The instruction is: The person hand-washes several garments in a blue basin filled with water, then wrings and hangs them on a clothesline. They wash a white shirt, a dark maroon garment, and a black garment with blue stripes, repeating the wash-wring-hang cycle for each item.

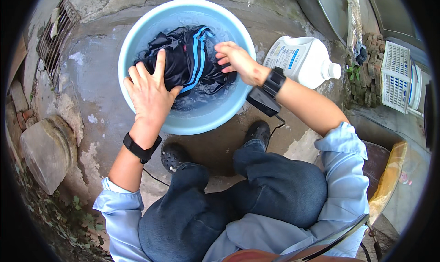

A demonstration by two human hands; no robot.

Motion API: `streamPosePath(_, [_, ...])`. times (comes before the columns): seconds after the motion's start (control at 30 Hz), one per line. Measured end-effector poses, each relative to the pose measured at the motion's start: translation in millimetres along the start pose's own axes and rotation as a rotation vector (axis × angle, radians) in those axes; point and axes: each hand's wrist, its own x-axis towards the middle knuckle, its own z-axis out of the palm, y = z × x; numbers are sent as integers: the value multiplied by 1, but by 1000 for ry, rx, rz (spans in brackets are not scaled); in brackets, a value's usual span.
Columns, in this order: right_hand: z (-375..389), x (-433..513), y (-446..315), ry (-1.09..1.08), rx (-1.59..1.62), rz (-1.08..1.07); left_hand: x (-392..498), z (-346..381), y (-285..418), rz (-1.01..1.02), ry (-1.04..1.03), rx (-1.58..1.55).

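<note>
A light blue plastic basin [209,124] stands on the ground before me, with water in it. A wet black garment with bright blue stripes [178,62] lies bunched in the water. My left hand [151,86] rests on the garment's left part, fingers spread and thumb near the stripes; whether it pinches the cloth cannot be told. Over the basin's right side is my right hand [235,60], fingers loosely curved and apart, with nothing seen in it. Both wrists wear black straps, the right one with a black box and a cable.
A white plastic jug with a printed label [299,60] lies right of the basin. Farther right are stacked bricks [369,72] and a white plastic basket [395,76]. A metal grate [58,38] and a stone slab [48,155] are at the left. My shoes are just below the basin.
</note>
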Motion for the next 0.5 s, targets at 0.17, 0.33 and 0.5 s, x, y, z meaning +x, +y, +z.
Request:
streamPosePath(0.17, [20,20,6,-110,-340,-140,14,0,8,273,189,-71])
streamPosePath(0.33, [20,46,23,-217,-678,-294,44,35,15,316,-290,-162])
streamPosePath(0.5, [16,53,30,-257,-508,-200,72,67,9,197,-333,-335])
